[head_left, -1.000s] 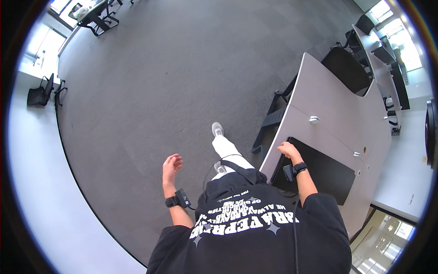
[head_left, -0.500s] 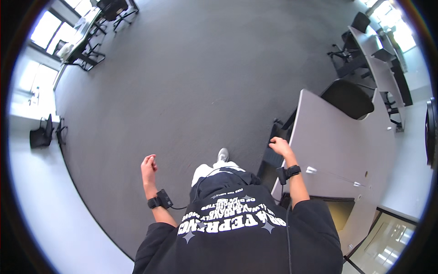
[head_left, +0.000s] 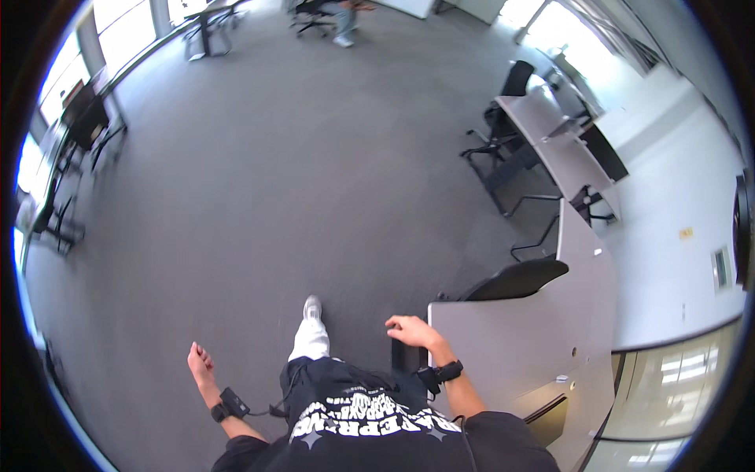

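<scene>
My left hand [head_left: 201, 363] hangs over the grey floor at the lower left, its fingers curled into a loose fist with nothing seen in it. A black band and a small cabled box [head_left: 231, 403] sit on that wrist. My right hand [head_left: 412, 331] is at the near left corner of a pale desk [head_left: 503, 334], its fingers loosely bent and apart, holding nothing. That wrist wears a black strap and small box [head_left: 439, 376] too. One white-trousered leg [head_left: 311, 340] steps forward in a light shoe [head_left: 312, 307].
A black chair [head_left: 519, 279] is tucked against the desk on my right. Beyond it stand another desk [head_left: 543, 141] and a black office chair [head_left: 515, 86]. Grey floor [head_left: 275, 181] stretches ahead. More chairs [head_left: 88, 122] line the left windows. A seated person [head_left: 346, 20] is at the far end.
My view has turned and moved forward along the desk. The far desks have shifted in the picture, and a seated person has come into sight. Both hands have swung lower in view.
</scene>
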Motion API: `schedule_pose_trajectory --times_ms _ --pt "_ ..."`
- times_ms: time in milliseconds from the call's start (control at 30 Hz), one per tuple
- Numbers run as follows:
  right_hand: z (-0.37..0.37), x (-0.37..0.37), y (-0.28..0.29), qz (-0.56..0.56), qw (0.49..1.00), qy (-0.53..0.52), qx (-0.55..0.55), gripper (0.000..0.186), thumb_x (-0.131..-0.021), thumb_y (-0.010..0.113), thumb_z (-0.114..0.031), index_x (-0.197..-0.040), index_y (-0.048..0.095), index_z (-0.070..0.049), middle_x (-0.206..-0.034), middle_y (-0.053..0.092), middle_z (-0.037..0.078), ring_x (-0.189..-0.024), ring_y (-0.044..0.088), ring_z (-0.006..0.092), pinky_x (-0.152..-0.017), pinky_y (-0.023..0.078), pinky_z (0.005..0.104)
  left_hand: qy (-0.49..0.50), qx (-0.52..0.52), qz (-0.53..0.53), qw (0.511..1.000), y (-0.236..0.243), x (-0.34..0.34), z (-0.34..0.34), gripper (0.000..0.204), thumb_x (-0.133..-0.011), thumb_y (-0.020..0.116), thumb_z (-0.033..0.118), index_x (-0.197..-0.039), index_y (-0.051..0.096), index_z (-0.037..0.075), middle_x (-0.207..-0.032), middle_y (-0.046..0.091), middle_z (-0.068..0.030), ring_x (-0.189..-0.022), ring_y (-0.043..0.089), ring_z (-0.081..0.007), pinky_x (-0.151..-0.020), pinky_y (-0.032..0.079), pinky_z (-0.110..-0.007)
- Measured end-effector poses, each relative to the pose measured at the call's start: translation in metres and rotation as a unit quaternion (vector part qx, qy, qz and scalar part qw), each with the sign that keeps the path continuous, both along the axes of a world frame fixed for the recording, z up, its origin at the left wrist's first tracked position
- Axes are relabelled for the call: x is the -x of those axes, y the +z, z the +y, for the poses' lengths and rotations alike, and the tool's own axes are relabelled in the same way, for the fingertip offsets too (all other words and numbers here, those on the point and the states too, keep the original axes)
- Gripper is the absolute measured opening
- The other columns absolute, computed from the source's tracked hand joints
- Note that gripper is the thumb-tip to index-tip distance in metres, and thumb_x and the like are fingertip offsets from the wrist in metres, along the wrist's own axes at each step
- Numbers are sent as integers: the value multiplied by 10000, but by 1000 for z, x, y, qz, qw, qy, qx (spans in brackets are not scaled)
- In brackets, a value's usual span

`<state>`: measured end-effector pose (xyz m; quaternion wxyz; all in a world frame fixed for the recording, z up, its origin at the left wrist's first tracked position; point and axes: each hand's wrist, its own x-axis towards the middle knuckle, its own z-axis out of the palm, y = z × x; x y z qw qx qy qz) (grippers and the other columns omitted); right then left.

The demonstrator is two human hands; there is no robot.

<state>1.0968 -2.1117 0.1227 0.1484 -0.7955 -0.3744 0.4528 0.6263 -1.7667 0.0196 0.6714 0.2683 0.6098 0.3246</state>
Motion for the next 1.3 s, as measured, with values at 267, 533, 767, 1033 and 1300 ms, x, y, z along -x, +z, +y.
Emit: schedule_pose_trajectory --times_ms 267,533,767,1033,1300 --pt "50 -182 35 117 953 -252 -124 298 -889 587 -153 -1157 574 -24 -881 640 42 -831 583 110 -783 465 264 -339 -154 64 926 29 -418 186 421 -929 485 369 -578 395 154 -509 361 53 -408 323 -51 -356 242 -241" --pt "75 -409 12 84 947 -306 -49 283 -844 594 -129 -1116 619 -57 -818 636 41 -764 587 121 -724 475 274 -595 -213 -18 775 121 -793 179 382 -927 503 289 -608 451 85 -551 383 45 -494 352 -75 -457 307 -251" --pt "213 -669 74 -1 970 -212 -122 276 -873 571 -200 -1117 619 -82 -816 623 46 -746 564 135 -705 459 298 -475 -125 5 871 111 -946 281 385 -930 499 315 -602 387 147 -553 365 49 -473 331 -64 -424 275 -249" --pt "343 -934 46 44 987 -103 -111 258 -878 554 -229 -1085 621 -91 -913 654 73 -851 602 200 -767 459 325 -291 -104 28 950 43 -1139 425 376 -924 468 299 -599 336 166 -494 309 51 -385 274 -67 -352 219 -253" --pt "379 -1180 87 84 962 -225 -129 344 -896 571 -350 -786 586 -25 -657 515 9 -639 443 100 -602 373 272 -497 -180 -33 848 115 -1571 475 375 -927 487 304 -601 392 145 -527 365 59 -445 333 -49 -398 259 -254"
